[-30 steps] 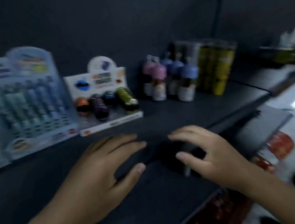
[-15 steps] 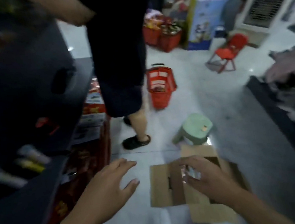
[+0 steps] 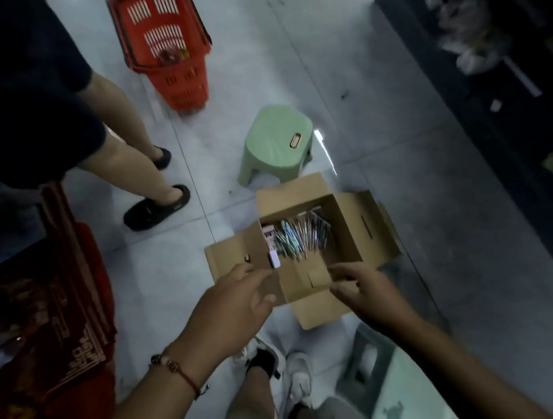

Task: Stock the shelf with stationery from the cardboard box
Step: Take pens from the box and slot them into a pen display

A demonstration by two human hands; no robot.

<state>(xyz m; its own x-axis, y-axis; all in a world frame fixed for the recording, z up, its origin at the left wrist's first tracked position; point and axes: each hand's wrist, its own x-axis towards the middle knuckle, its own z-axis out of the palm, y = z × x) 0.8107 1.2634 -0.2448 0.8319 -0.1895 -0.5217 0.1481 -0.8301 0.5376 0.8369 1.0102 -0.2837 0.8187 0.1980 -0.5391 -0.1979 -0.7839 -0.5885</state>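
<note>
Cardboard box [image 3: 347, 235]: on floor, flaps open, pens [image 3: 301, 239] inside. Left hand [image 3: 234, 303] and right hand [image 3: 363, 285]: relaxed, empty, at near rim. Step: fetching stock. Next: grasp pens.

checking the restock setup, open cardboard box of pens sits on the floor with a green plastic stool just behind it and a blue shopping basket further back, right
Not quite. The shopping basket further back is red, not blue, as the head view shows. The rest holds: the open cardboard box of pens sits on the floor, with the green plastic stool just behind it.
</note>
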